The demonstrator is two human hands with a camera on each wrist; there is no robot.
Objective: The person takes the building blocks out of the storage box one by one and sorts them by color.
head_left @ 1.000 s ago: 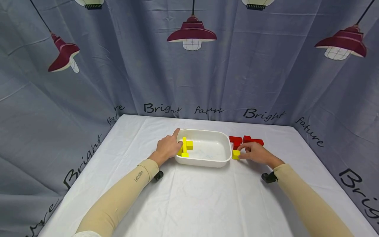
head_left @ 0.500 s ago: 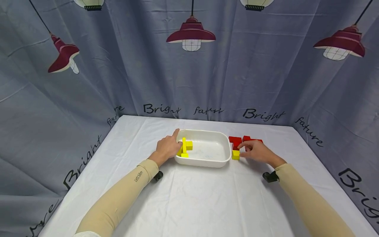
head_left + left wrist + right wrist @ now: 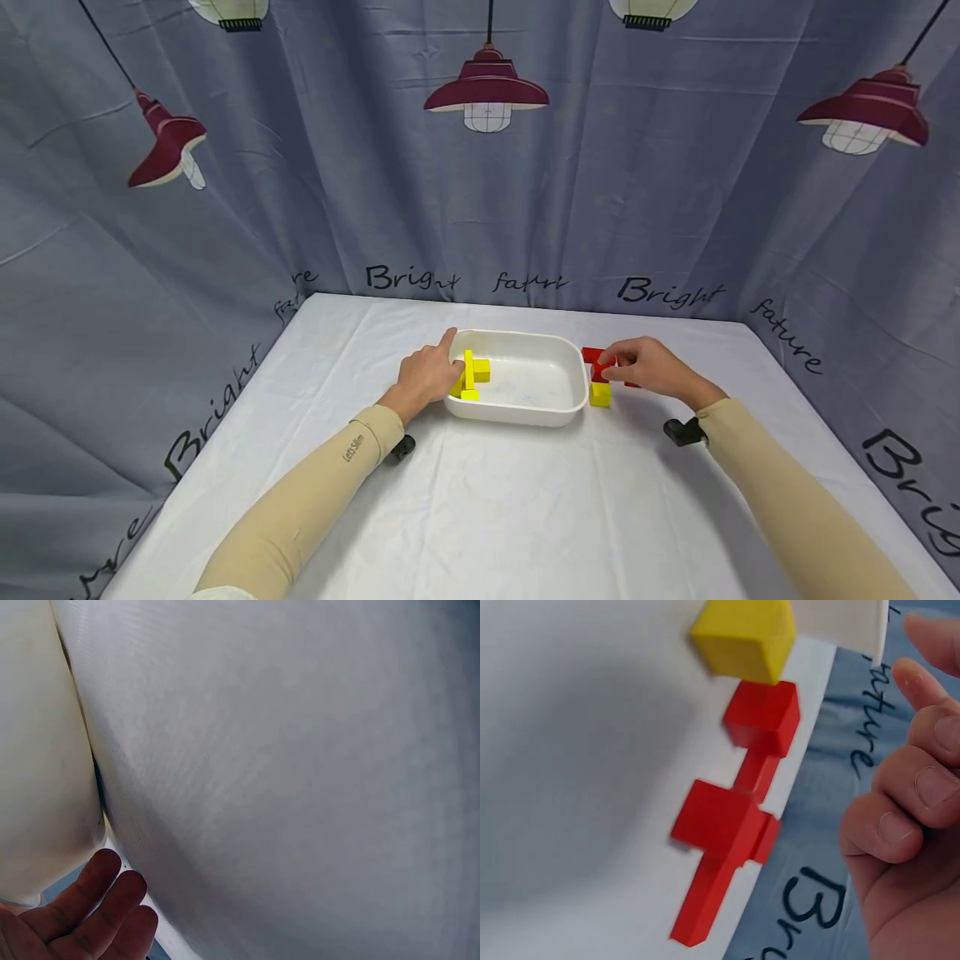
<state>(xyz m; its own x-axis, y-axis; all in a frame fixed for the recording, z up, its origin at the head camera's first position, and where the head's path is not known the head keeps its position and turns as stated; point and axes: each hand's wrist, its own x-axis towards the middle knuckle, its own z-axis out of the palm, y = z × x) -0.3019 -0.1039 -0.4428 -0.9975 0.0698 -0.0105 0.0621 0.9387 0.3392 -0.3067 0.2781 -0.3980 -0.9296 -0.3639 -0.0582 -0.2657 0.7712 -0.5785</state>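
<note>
A white plastic tray [image 3: 525, 419] stands in the middle of the table, with several yellow blocks [image 3: 482, 370] in its left end. My left hand [image 3: 427, 371] holds that end, thumb over the rim and index finger along it; in the left wrist view its other fingers lie by the outer wall [image 3: 45, 765]. My right hand [image 3: 651, 367] hovers beside the tray's right side, above red blocks [image 3: 712, 817], and partly hides them in the head view. Thumb and index fingertip are apart with nothing between them. A yellow cube [image 3: 599, 394] sits just nearer me, beside a red cube [image 3: 765, 716].
The table [image 3: 517, 508] has a white cloth. A grey-blue curtain [image 3: 360, 167] with printed lamps hangs behind it and at both sides. A black wrist camera [image 3: 684, 431] sits under the right wrist, another [image 3: 402, 448] under the left.
My right hand has moved away from the yellow cube, up and back over the red blocks. The cube stays beside the tray. My left hand keeps its hold on the tray.
</note>
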